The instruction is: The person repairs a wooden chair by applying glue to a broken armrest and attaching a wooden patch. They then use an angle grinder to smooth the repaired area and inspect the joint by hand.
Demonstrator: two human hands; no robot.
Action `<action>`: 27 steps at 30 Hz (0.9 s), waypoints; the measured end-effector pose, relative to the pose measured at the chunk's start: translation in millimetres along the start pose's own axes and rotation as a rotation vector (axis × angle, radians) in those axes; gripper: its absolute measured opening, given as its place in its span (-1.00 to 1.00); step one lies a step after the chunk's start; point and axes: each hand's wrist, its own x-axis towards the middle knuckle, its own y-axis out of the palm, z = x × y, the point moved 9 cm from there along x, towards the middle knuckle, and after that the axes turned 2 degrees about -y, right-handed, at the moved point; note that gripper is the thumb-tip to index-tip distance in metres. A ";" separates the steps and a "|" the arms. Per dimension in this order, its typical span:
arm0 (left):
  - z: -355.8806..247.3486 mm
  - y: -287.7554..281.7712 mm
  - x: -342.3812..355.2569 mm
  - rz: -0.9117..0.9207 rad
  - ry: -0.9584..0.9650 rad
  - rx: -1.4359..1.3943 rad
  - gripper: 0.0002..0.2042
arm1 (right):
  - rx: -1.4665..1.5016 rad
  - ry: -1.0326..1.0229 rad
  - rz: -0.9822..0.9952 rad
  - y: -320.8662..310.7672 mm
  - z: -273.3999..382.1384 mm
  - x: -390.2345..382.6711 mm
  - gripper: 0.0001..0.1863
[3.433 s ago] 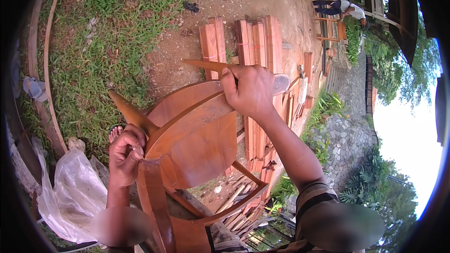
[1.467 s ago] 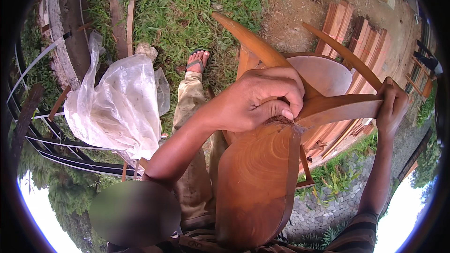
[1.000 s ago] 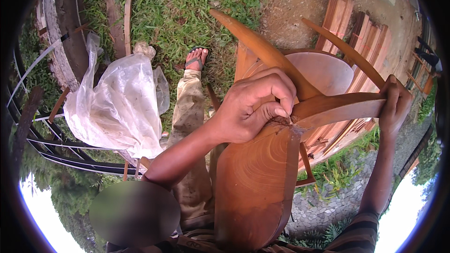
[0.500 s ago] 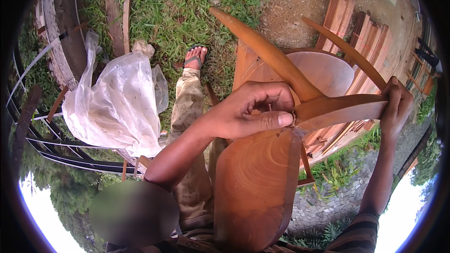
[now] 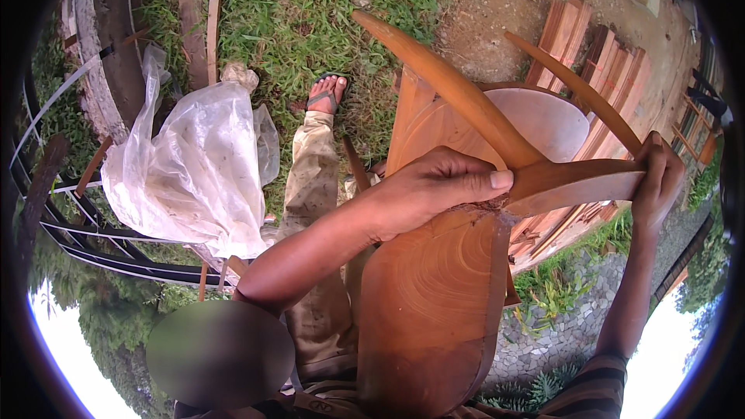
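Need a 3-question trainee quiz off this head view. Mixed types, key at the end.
1. Which hand's thumb is beside the rough brown patch on the wooden furniture? A) left; B) right.
2. True or false: the translucent plastic sheet lies to the left of the sandaled foot.
3. What does the right hand grip?

Key:
1. A, the left hand.
2. True.
3. The right end of the curved wooden rail.
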 end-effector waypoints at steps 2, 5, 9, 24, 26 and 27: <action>-1.1 0.3 -0.1 -0.005 0.021 0.010 -0.62 | 0.007 -0.008 0.004 0.2 -0.5 0.3 -0.48; -1.6 0.5 0.1 -0.014 0.050 0.006 -0.63 | 0.009 -0.019 -0.001 0.5 -0.8 -0.1 -0.48; 1.2 -1.1 -0.7 0.016 0.052 -0.009 -0.64 | -0.018 -0.037 0.000 0.4 4.1 0.1 -0.48; 7.9 3.4 5.5 0.075 -0.074 0.074 -0.50 | 0.027 -0.025 0.009 1.4 -1.3 0.1 -0.48; 10.0 2.0 5.7 0.073 -0.096 0.146 -0.50 | 0.000 -0.021 0.002 0.6 1.2 0.3 -0.47; 10.9 1.4 5.7 0.072 -0.106 0.182 -0.50 | -0.013 -0.020 -0.002 0.3 1.8 0.4 -0.46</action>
